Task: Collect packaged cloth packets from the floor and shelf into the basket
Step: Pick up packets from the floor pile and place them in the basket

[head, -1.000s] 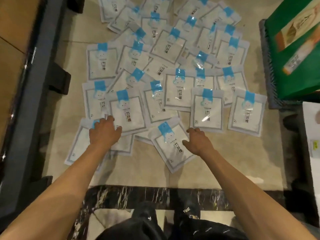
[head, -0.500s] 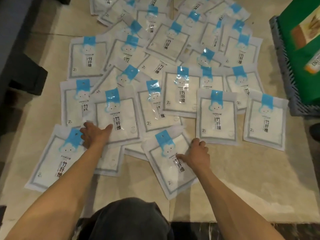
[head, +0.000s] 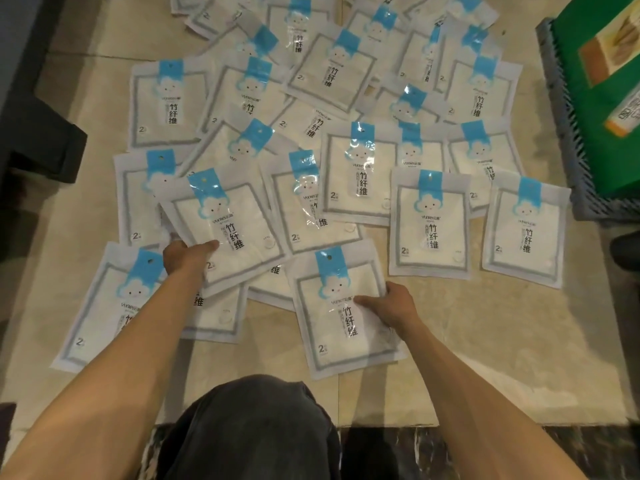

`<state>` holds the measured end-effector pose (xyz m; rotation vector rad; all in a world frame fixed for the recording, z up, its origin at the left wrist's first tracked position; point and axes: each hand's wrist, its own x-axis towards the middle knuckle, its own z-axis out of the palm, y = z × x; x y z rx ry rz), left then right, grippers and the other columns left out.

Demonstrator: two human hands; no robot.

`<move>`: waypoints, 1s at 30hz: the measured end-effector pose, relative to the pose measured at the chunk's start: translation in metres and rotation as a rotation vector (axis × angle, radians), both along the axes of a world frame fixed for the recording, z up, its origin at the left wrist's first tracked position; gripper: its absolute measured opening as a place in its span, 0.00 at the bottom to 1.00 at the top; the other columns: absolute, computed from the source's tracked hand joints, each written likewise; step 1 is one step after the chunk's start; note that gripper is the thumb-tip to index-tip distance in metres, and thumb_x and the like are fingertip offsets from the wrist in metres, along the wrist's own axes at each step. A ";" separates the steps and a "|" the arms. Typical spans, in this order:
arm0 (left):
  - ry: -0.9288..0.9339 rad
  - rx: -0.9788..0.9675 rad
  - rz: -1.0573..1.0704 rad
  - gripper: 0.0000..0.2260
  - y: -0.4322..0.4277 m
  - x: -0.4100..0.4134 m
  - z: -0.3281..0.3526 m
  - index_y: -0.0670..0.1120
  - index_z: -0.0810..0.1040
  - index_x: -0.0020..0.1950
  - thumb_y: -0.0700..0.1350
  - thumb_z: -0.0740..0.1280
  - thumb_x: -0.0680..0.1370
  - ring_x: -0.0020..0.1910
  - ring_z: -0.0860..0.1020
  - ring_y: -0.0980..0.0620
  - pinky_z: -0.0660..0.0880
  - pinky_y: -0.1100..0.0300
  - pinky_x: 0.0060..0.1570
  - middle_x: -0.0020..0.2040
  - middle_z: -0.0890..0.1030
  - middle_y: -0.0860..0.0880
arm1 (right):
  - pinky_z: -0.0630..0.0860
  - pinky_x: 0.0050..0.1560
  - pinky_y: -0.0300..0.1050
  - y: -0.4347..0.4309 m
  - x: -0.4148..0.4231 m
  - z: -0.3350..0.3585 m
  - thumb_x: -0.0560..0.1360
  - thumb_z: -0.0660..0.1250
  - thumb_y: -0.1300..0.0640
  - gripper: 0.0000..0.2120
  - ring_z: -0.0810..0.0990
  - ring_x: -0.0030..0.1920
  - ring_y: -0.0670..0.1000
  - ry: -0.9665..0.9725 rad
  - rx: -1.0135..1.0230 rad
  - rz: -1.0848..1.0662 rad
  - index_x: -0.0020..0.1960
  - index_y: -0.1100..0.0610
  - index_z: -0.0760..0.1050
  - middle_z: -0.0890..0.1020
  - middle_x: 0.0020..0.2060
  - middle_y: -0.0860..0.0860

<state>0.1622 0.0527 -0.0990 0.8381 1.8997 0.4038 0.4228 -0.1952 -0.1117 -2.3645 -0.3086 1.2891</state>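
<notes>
Both hands are taking up cloth packets from the floor, so this looks like an early stage of collecting: dozens of packets lie spread and overlapping from near to far.

The left hand pinches the near-left corner of a tilted packet, thumb on top, the fingers hidden beneath. That corner seems raised a little off the packets below. The right hand grips the right edge of the nearest packet, thumb laid across its face and fingers curled at the edge.

The next move would likely be to lift both clear and carry them right to the grey lattice basket, which stands at the far right just beside the spread.

A green box already fills much of that basket, so room may be tight. The packets are slick and overlap, so neighbours could slide or come up with the ones held. A dark shelf base stands at the left, and the person's knee is near the bottom edge.
</notes>
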 end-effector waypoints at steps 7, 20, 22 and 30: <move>-0.193 -0.016 0.056 0.24 -0.036 -0.027 0.071 0.42 0.76 0.66 0.33 0.76 0.71 0.54 0.82 0.44 0.79 0.48 0.56 0.59 0.82 0.46 | 0.78 0.34 0.34 -0.023 -0.015 0.093 0.71 0.77 0.61 0.15 0.84 0.41 0.45 0.246 0.131 -0.141 0.57 0.59 0.80 0.85 0.47 0.52; -0.254 -0.244 -0.184 0.09 -0.096 -0.054 0.314 0.47 0.79 0.60 0.41 0.70 0.80 0.54 0.82 0.46 0.77 0.49 0.59 0.53 0.84 0.47 | 0.82 0.50 0.44 -0.043 -0.022 0.351 0.75 0.73 0.58 0.06 0.86 0.50 0.51 0.622 0.144 -0.302 0.50 0.59 0.83 0.86 0.51 0.56; -0.259 -0.262 -0.211 0.08 -0.104 -0.049 0.346 0.47 0.80 0.57 0.39 0.70 0.79 0.53 0.82 0.46 0.77 0.49 0.59 0.52 0.84 0.47 | 0.82 0.53 0.46 -0.052 -0.021 0.383 0.76 0.71 0.58 0.06 0.86 0.51 0.51 0.656 0.124 -0.296 0.50 0.60 0.83 0.86 0.52 0.56; -0.342 -0.374 -0.317 0.09 -0.123 -0.022 0.440 0.44 0.80 0.58 0.37 0.67 0.79 0.55 0.82 0.44 0.78 0.49 0.53 0.54 0.85 0.44 | 0.82 0.53 0.56 -0.100 -0.009 0.467 0.76 0.72 0.57 0.18 0.84 0.56 0.61 0.653 0.172 -0.509 0.63 0.64 0.78 0.84 0.55 0.61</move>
